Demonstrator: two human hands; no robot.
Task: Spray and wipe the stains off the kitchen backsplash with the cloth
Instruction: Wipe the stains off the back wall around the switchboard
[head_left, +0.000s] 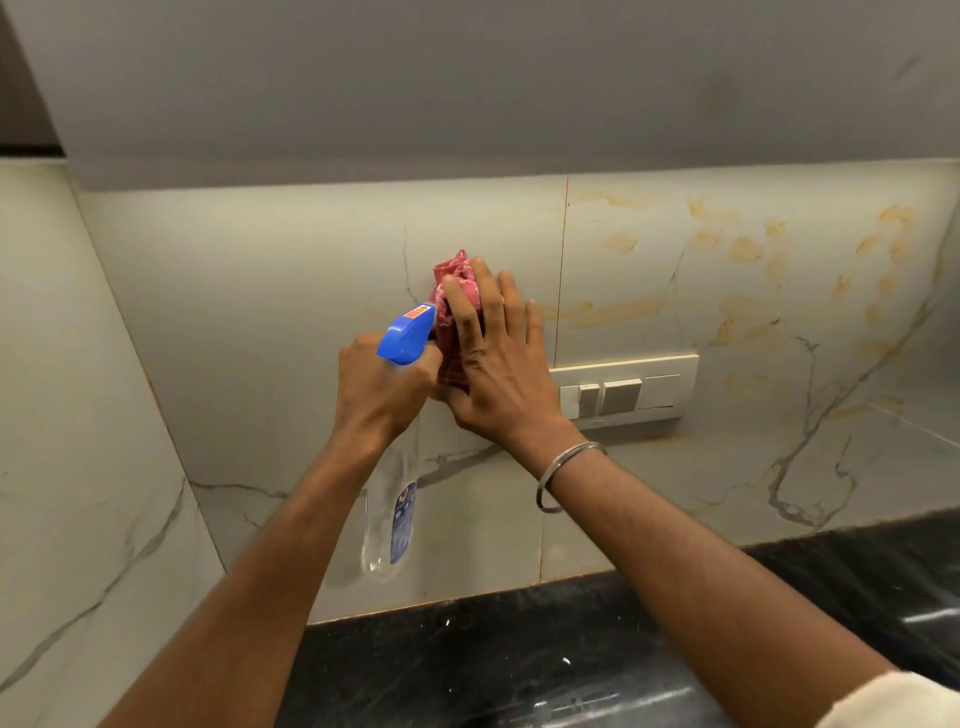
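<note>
The right hand presses the crumpled red cloth with straight fingers on the pale marble backsplash; the left hand grips the blue-headed clear spray bottle. Left part looks clean; many yellow stains wait at right

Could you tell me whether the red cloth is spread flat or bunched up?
Bunched up: the cloth is a crumpled wad under the right hand, pressed to the backsplash, folds showing above it.
</note>
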